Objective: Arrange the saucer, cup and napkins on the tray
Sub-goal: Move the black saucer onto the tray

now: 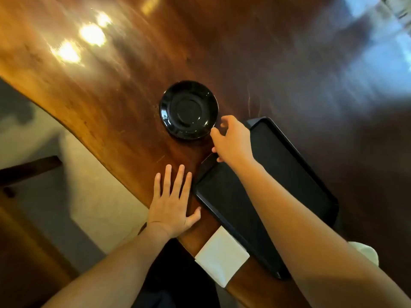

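Observation:
A black saucer lies on the wooden table, just beyond the far corner of a black rectangular tray. My right hand reaches over the tray's corner, fingers curled and apart, thumb tip beside the saucer's near rim; I cannot tell whether it touches. My left hand lies flat on the table with fingers spread, left of the tray. A stack of white napkins sits at the table's near edge, against the tray's long side. A white object, possibly the cup, peeks out behind my right forearm.
The wooden table runs diagonally, its wavy edge at the left above a pale floor. A dark wooden bar shows below at the left. Bright light reflections lie on the tabletop at the top left and right.

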The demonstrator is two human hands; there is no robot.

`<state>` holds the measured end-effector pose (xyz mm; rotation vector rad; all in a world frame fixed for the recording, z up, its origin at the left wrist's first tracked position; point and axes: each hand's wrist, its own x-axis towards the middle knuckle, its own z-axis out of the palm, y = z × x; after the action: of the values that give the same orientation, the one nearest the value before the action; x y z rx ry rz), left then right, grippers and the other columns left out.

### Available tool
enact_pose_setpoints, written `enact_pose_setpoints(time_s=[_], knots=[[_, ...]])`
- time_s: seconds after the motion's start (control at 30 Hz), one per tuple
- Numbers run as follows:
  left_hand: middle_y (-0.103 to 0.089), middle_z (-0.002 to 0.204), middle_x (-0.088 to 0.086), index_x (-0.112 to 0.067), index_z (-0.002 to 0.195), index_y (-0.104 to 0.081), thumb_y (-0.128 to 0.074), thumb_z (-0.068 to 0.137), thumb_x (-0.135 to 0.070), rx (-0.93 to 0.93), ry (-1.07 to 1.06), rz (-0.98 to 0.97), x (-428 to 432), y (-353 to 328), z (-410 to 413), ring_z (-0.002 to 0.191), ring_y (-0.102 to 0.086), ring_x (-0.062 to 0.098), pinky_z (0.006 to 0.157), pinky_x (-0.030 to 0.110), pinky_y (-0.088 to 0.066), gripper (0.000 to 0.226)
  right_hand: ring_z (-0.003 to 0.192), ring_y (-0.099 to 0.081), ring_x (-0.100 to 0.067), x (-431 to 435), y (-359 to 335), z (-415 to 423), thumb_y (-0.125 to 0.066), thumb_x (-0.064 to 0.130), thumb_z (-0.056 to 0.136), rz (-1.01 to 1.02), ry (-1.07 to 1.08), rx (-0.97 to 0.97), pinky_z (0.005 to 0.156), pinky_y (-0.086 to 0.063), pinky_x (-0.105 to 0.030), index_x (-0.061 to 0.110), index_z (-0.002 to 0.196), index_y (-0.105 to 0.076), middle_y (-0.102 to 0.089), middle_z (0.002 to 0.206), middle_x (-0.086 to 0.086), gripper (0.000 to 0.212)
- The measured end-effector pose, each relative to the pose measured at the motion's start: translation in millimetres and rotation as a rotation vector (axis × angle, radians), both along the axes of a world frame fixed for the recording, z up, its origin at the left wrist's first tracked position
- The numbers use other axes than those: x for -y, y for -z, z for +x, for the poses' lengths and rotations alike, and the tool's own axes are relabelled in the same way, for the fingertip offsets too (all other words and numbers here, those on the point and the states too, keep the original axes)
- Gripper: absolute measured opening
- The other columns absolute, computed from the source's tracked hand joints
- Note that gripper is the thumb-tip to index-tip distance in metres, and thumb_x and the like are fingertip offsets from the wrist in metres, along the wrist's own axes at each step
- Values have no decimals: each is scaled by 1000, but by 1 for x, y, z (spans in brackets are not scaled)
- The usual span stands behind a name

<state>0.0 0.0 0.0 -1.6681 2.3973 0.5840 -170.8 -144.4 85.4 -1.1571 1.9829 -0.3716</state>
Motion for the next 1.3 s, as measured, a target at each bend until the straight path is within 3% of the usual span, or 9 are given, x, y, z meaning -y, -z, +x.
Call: enact_pose_setpoints(time_s=[0.1, 0.2, 0.27, 0.37, 0.5, 0.63, 1.0, 1.3], knots=[[-34, 165, 19, -12, 155, -46, -46, 81, -76, -32, 4, -26, 1, 5, 1, 152, -24, 48, 122, 64, -13, 98, 54, -72, -17, 18, 11, 4, -61, 23, 97, 90, 126, 33, 40, -54, -24, 14, 137, -44, -60, 110, -4, 44], [-35, 164, 19, -12, 154, -47, -54, 79, -74, -24, 4, -92, -4, 11, 0, 152, -24, 48, 122, 64, -14, 98, 46, -71, -15, 28, 19, 8, -61, 23, 98, 182, 203, 113, 37, -51, -21, 20, 114, -42, -67, 92, -9, 25], [-36, 164, 18, -13, 154, -47, -57, 78, -72, -29, 2, -142, -4, 15, 0, 152, -23, 46, 122, 63, -13, 96, 43, -69, -12, 34, 23, 9, -61, 24, 98, 221, 245, 174, 35, -47, -20, 21, 107, -37, -67, 88, -10, 26], [-37, 164, 17, -15, 154, -45, -58, 78, -70, -42, -18, -175, -5, 18, -1, 152, -21, 44, 122, 61, -11, 95, 38, -62, -8, 42, 28, 12, -58, 22, 101, 286, 324, 264, 34, -43, -19, 23, 108, -37, -63, 87, -7, 22], [-38, 163, 15, -19, 155, -35, -51, 80, -72, -53, -38, -202, -6, 18, -1, 152, -20, 42, 124, 55, -6, 93, 43, -54, -5, 43, 32, 13, -57, 15, 101, 357, 400, 370, 37, -39, -17, 16, 131, -47, -63, 92, -6, 32], [-36, 165, 13, -20, 155, -41, -46, 82, -74, -28, -36, -197, -6, 18, -1, 153, -19, 40, 125, 54, -4, 91, 31, -48, -1, 34, 27, 12, -55, 4, 99, 341, 483, 565, 31, -32, -14, 18, 107, -57, -59, 83, -3, 16], [-31, 168, 8, -27, 159, -30, -42, 85, -79, 35, -75, -182, -7, 17, -2, 156, -12, 35, 126, 45, 3, 91, 34, -44, -2, -32, -6, -25, -57, 6, 99, 256, 513, 702, 30, -31, -15, 14, 109, -59, -56, 76, -4, 12], [-32, 168, 10, -22, 159, -38, -47, 85, -75, 45, -76, -165, -6, 6, -6, 156, -18, 39, 126, 42, 11, 92, 40, -43, -4, -67, -7, -63, -56, 2, 99, 185, 677, 773, 32, -30, -16, 9, 108, -59, -59, 96, -11, 12]])
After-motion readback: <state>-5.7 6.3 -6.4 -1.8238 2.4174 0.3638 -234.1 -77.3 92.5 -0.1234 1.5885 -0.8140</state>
